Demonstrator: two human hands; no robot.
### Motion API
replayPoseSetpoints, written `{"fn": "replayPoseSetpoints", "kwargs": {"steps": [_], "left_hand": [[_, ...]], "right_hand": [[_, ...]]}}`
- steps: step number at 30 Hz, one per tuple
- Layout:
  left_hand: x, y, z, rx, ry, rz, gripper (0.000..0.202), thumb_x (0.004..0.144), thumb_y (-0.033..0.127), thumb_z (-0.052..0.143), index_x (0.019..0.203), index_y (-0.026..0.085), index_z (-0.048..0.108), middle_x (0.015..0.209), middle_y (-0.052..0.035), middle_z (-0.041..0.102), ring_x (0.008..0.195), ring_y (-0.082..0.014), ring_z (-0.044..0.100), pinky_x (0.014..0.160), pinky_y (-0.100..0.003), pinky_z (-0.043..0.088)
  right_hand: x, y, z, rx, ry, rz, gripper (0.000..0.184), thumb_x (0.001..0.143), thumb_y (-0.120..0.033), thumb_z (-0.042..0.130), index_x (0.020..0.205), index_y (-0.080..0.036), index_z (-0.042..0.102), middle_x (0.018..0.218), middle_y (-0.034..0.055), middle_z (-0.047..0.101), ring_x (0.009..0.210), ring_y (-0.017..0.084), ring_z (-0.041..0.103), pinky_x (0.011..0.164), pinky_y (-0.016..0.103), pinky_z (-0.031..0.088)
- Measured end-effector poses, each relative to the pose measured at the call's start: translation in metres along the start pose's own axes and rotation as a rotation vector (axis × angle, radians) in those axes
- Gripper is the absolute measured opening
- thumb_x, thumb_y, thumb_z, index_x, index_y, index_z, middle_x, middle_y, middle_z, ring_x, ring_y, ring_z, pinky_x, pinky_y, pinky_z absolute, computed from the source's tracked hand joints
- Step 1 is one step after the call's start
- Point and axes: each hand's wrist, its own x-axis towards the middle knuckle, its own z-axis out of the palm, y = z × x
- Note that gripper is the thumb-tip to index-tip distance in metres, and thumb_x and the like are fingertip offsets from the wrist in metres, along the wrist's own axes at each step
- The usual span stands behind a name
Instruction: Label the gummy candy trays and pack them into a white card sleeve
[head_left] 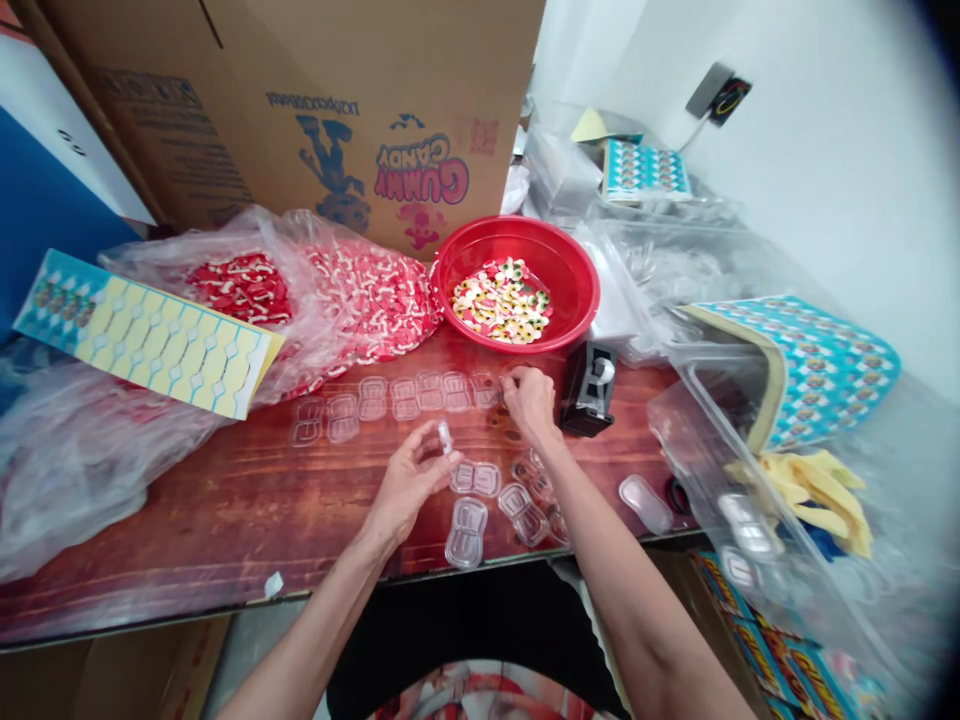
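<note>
My left hand (411, 482) is curled round a small clear plastic shell (444, 437), held on edge just above the table. My right hand (529, 400) reaches forward with its fingertips pinched at the right end of a row of open clear shells (405, 398) laid across the dark red table (225, 500). More clear shells (466, 532) lie loose near the front edge between my arms. A red bowl (517, 285) with mixed gummy candies stands just beyond my right hand.
A black tape dispenser (589, 390) sits right of my right hand. Plastic bags of red and white gummies (330, 290) and a yellow card sheet (150, 335) lie at the left. A "Gummy Candy" carton (337, 110) stands behind. A clear bin (750, 480) with cards and yellow gloves is at the right.
</note>
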Motion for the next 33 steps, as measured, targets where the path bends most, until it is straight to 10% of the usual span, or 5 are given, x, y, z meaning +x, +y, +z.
{"fn": "replayPoseSetpoints", "kwargs": {"steps": [8,17,33], "left_hand": [[0.000,-0.001,0.013,0.021,-0.040,-0.016,0.078,0.061,0.034,0.092,0.132,0.024,0.060,0.124,-0.0099,0.068,0.094,-0.0189,0.070,0.074,-0.028,0.057],[-0.002,-0.001,0.016,0.038,-0.050,0.020,0.081,0.060,0.034,0.093,0.133,0.022,0.059,0.120,-0.0094,0.070,0.089,-0.0171,0.069,0.076,-0.030,0.058],[0.003,0.003,0.018,-0.012,-0.075,-0.056,0.083,0.060,0.035,0.093,0.133,0.022,0.056,0.119,-0.0102,0.068,0.096,-0.0204,0.072,0.070,-0.024,0.055]], "right_hand": [[-0.065,0.004,-0.003,0.758,-0.356,-0.213,0.016,0.080,-0.028,0.065,0.080,-0.018,0.077,0.079,0.0035,0.077,0.073,0.017,0.068,0.072,0.028,0.051],[-0.077,-0.008,-0.007,0.880,-0.479,-0.189,0.013,0.076,-0.026,0.066,0.075,-0.016,0.074,0.067,0.0000,0.070,0.059,0.011,0.058,0.060,0.024,0.045],[-0.058,0.003,-0.021,0.760,-0.242,-0.039,0.013,0.070,-0.027,0.058,0.066,-0.017,0.066,0.061,-0.0001,0.064,0.056,0.014,0.056,0.059,0.026,0.043]]}}
